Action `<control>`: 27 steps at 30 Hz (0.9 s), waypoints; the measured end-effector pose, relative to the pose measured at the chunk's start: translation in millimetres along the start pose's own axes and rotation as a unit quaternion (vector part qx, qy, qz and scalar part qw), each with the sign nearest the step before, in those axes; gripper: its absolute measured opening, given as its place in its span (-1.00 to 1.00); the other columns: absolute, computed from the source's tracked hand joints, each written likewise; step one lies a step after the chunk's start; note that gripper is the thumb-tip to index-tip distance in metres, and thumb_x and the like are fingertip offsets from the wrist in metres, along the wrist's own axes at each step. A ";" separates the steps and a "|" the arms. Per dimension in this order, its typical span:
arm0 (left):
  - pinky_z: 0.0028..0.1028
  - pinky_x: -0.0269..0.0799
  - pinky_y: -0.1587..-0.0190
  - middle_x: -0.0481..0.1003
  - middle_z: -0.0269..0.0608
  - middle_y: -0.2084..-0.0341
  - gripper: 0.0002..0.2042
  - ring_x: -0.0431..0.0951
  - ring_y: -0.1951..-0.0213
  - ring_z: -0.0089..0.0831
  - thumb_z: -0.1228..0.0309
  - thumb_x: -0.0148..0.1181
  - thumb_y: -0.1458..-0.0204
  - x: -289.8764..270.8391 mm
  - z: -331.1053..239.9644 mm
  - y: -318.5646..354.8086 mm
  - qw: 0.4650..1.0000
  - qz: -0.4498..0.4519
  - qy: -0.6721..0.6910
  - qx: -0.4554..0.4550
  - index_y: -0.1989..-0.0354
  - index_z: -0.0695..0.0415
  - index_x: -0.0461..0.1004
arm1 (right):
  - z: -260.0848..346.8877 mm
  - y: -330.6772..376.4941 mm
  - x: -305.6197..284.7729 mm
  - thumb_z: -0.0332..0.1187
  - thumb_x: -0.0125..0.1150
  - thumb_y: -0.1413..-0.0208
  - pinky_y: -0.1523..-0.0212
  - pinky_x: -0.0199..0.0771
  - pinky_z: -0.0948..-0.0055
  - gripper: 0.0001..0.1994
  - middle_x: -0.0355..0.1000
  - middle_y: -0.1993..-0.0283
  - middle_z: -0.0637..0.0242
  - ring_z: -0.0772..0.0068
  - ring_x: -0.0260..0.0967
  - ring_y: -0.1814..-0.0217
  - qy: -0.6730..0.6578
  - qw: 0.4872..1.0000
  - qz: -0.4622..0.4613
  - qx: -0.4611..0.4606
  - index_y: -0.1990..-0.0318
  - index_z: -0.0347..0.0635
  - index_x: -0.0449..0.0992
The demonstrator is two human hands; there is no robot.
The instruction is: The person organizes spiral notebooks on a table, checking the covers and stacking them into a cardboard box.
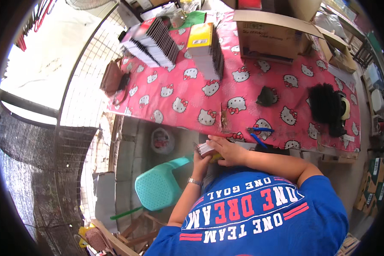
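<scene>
Just off the table's near edge, at my lap, a spiral-bound notebook point(206, 149) with white page edges is held between both hands. My left hand point(200, 163), below a wrist with a metal watch, is closed round its left side. Across its top lies my right hand point(228, 151), fingers bent over the cover and closed on it. A bit of yellow shows beneath that hand; most of the notebook is hidden. Blue-handled pliers point(260, 129) rest on the table just beyond my right hand, their jaws pointing left.
The table point(179, 89) has a pink cat-print cover. On it stand a stack of black-edged notebooks point(153, 45), a yellow-topped stack point(205, 51), a cardboard box point(266, 40), a dark cloth piece point(266, 97) and a black bristly bundle point(324, 102). A turquoise stool point(158, 187) stands left.
</scene>
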State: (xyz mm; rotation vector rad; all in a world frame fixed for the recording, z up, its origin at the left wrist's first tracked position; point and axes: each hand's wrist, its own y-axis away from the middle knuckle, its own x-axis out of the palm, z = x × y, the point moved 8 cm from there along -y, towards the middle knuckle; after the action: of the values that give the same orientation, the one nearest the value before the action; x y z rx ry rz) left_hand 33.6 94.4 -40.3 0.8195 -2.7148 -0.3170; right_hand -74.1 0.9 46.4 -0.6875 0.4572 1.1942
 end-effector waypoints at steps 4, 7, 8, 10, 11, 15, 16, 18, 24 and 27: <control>-0.40 0.40 -0.11 0.43 -0.17 0.01 -0.47 0.47 -0.06 -0.35 0.69 0.07 0.08 -2.6 -5.3 -0.6 1.000 -0.010 -0.014 -0.009 -0.15 0.17 0.24 | -18.5 -1.1 6.1 -0.36 0.32 0.08 -0.42 0.08 0.18 -0.21 -0.02 -0.42 -0.06 -0.11 -0.02 -0.46 -0.115 0.993 0.014 0.024 -0.34 -0.26 0.08; -0.39 0.36 -0.15 0.46 -0.17 0.01 -0.50 0.46 -0.07 -0.35 0.65 0.07 0.07 -12.6 -4.1 6.0 1.000 -0.016 -0.014 -0.007 -0.14 0.20 0.28 | -35.7 15.6 19.8 -0.39 0.26 0.04 -0.35 0.18 0.17 -0.26 0.10 -0.35 -0.11 -0.12 0.10 -0.39 -0.146 0.987 -0.046 0.048 -0.33 -0.25 0.09; -0.38 0.35 -0.16 0.47 -0.17 0.00 -0.51 0.47 -0.07 -0.34 0.63 0.07 0.07 -15.9 -5.4 4.2 1.000 -0.011 -0.019 0.019 -0.13 0.20 0.28 | -44.6 19.5 27.1 -0.40 0.24 0.03 -0.31 0.22 0.16 -0.28 0.17 -0.30 -0.15 -0.13 0.16 -0.35 -0.185 0.978 -0.039 0.084 -0.33 -0.24 0.09; -0.36 0.33 -0.19 0.48 -0.14 -0.02 -0.52 0.47 -0.08 -0.32 0.61 0.05 0.08 -10.2 -21.2 -0.1 0.999 0.013 -0.026 0.024 -0.13 0.24 0.32 | -42.3 13.2 17.6 -0.41 0.21 0.01 -0.20 0.33 0.15 -0.34 0.34 -0.14 -0.20 -0.16 0.31 -0.22 -0.172 0.975 -0.018 0.139 -0.29 -0.26 0.17; -0.35 0.31 -0.21 0.47 -0.15 -0.03 -0.50 0.46 -0.10 -0.31 0.60 0.03 0.10 -6.2 -28.1 -6.5 1.000 0.019 0.003 0.012 -0.14 0.24 0.34 | -41.4 4.6 8.4 -0.40 0.21 0.02 -0.17 0.35 0.11 -0.40 0.38 -0.09 -0.20 -0.18 0.34 -0.18 -0.178 0.973 -0.013 0.143 -0.24 -0.29 0.23; -0.30 0.36 -0.19 0.48 -0.14 -0.02 -0.51 0.48 -0.09 -0.29 0.56 0.02 0.08 8.7 -109.2 -70.3 0.995 0.056 0.077 0.019 -0.13 0.29 0.36 | -19.3 -51.1 -90.7 -0.39 0.19 -0.03 -0.04 0.41 0.08 -0.52 0.47 0.07 -0.17 -0.18 0.44 -0.03 -0.111 0.978 -0.159 0.081 -0.12 -0.39 0.35; -0.35 0.37 -0.16 0.47 -0.17 -0.02 -0.55 0.48 -0.07 -0.32 0.52 0.07 -0.02 63.4 -172.5 -81.7 0.995 0.073 0.045 0.049 -0.16 0.26 0.33 | -33.2 -62.1 -127.2 -0.40 0.20 -0.02 -0.02 0.44 0.16 -0.47 0.47 0.06 -0.17 -0.09 0.47 -0.02 -0.134 0.968 -0.192 0.091 -0.19 -0.37 0.31; -0.36 0.34 -0.16 0.45 -0.18 -0.04 -0.53 0.45 -0.08 -0.34 0.46 0.17 -0.07 80.6 -252.2 -122.0 0.981 0.124 0.017 0.145 -0.18 0.25 0.30 | -10.4 -102.4 -198.6 -0.39 0.23 -0.03 0.02 0.48 0.25 -0.41 0.48 0.08 -0.16 0.02 0.52 0.02 -0.112 0.948 -0.297 0.026 -0.25 -0.38 0.28; -0.45 0.50 0.08 0.52 -0.21 0.10 -0.69 0.56 0.15 -0.43 0.51 0.13 -0.17 161.0 -402.3 -232.6 0.962 0.136 -0.027 0.234 -0.09 0.28 0.41 | -13.1 -184.0 -340.4 -0.29 0.24 -0.10 0.04 0.48 0.14 -0.47 0.48 0.19 -0.24 -0.22 0.47 0.09 0.007 0.868 -0.491 0.072 -0.13 -0.53 0.35; -0.36 0.53 0.15 0.57 -0.22 0.20 -0.72 0.59 0.23 -0.37 0.43 0.20 -0.14 155.5 -392.9 -302.1 0.974 0.114 -0.074 0.182 -0.02 0.20 0.45 | -63.7 -216.9 -342.5 -0.20 0.21 -0.14 -0.03 0.46 0.12 -0.48 0.48 0.17 -0.27 -0.21 0.47 0.08 -0.042 0.874 -0.439 0.201 -0.09 -0.52 0.39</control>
State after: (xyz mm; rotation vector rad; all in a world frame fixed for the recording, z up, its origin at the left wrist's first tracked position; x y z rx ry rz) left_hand 192.6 -289.1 272.1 0.5773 -3.0206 0.1843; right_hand 25.1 -323.0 278.1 -0.3913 0.2495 0.2424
